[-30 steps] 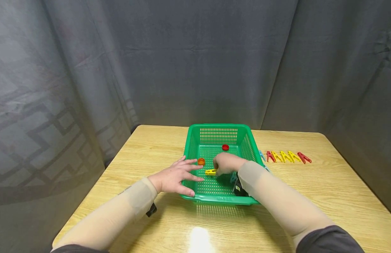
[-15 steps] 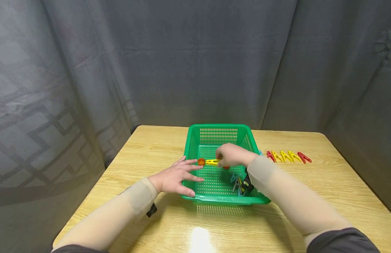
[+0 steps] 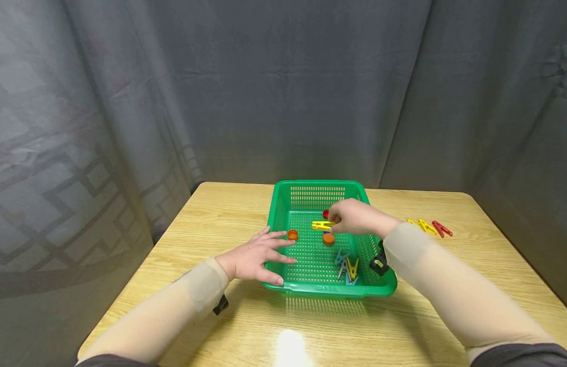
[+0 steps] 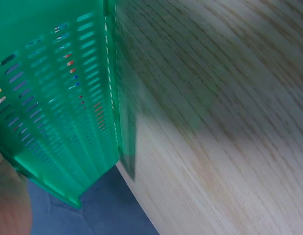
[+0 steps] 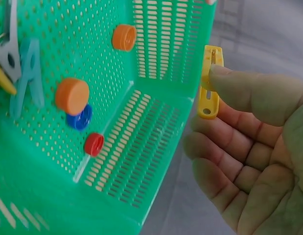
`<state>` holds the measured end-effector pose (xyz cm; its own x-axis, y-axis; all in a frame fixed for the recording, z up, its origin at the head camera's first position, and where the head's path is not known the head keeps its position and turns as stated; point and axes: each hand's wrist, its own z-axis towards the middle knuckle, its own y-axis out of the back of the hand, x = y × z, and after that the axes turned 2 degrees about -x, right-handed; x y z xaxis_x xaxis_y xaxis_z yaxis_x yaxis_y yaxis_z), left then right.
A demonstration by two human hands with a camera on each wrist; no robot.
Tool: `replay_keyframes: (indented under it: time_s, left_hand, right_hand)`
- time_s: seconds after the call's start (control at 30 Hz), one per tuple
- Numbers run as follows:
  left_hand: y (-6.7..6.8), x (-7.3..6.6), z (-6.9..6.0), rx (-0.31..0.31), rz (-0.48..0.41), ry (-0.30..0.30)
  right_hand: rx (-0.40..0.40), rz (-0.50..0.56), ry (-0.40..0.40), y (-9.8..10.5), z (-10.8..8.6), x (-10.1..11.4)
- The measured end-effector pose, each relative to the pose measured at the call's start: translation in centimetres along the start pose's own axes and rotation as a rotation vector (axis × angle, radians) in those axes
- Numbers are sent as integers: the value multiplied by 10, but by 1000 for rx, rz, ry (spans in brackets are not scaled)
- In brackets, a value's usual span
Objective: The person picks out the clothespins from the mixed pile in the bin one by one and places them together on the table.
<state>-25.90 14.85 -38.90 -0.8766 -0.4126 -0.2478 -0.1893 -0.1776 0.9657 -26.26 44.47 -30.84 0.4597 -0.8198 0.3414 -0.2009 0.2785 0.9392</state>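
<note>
A: How do your hands sit?

B: Your right hand (image 3: 354,216), right of centre in the head view, pinches a yellow clothespin (image 3: 323,225) between thumb and fingers. Your left hand (image 3: 255,259), left of centre, spreads its fingers wide across the left rim of the green basket (image 3: 329,289).

A: Which way does the yellow clothespin lie from them?

B: Just left of your right fingertips, and up and to the right of your left hand. It is over the basket near the middle of the frame, its long axis running nearly level, free end to the frame's left. The right wrist view shows it almost upright.

A: Which hand is nearer?

B: Your right, touching it; your left is apart. Just below it in the head view sits an orange cap (image 3: 328,239); a cluster of clothespins (image 3: 352,270) lies in the basket's lower right.
</note>
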Motion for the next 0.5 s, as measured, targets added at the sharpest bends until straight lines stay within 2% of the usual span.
replay_keyframes:
  time_s: [0.2,0.5]
  left_hand:
    - [0,0,1,2,-3,0]
    - [1,0,1,4,-9,8]
  right_hand:
    - [-52,-17,9,10,-14,-11]
    - [-113,16,-62,24,-33,-25]
